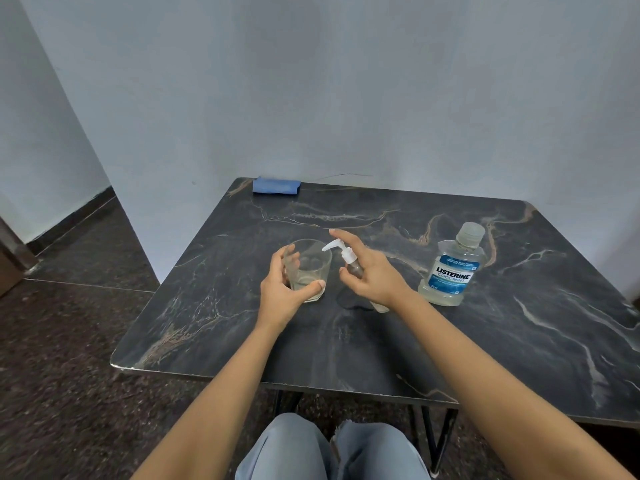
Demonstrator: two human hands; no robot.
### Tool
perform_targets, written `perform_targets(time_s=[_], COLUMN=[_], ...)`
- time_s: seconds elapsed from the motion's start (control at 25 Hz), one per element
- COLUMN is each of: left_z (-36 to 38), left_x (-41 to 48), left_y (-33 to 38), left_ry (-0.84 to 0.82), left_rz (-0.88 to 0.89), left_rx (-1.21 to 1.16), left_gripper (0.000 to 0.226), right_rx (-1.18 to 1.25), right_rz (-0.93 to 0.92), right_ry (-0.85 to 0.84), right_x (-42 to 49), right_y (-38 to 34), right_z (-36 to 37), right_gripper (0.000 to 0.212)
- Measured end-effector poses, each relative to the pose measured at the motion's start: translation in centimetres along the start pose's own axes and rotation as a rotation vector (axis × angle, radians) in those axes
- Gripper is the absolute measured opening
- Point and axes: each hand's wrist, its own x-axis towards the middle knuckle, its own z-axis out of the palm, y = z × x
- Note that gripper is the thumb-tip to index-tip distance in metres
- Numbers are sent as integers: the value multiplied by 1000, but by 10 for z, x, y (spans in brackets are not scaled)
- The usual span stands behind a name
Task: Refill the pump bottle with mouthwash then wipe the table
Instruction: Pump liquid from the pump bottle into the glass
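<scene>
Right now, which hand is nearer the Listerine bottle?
Right. The right hand grips the pump bottle just left of the Listerine bottle; the left hand holds the glass farther left.

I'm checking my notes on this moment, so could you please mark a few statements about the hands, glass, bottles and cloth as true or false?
1. The left hand grips the glass. True.
2. The mouthwash bottle lies on its side. False: it stands upright with its cap on.
3. The cloth lies at the far left corner of the table. True.
4. The right hand holds the cloth. False: it holds the pump bottle, with the index finger raised over the pump.
5. The pump's nozzle points toward the glass. True.
</scene>
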Motion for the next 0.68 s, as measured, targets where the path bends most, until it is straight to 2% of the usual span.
perform_targets(time_s=[0.32, 0.52, 0.68], left_z=[0, 0, 0], left_x=[2, 3, 3], left_y=[-3, -3, -3], left_ry=[-14, -11, -11], left_rz=[-4, -11, -10], left_rx=[1, -7, -1], left_gripper=[83, 83, 83], right_rx=[-156, -166, -167], right_rz=[-40, -13, -32], right_ry=[-24, -13, -17], right_x=[6, 11, 13], right_y=[-10, -14, -16], right_z=[-5, -4, -4], right_gripper=[49, 36, 43])
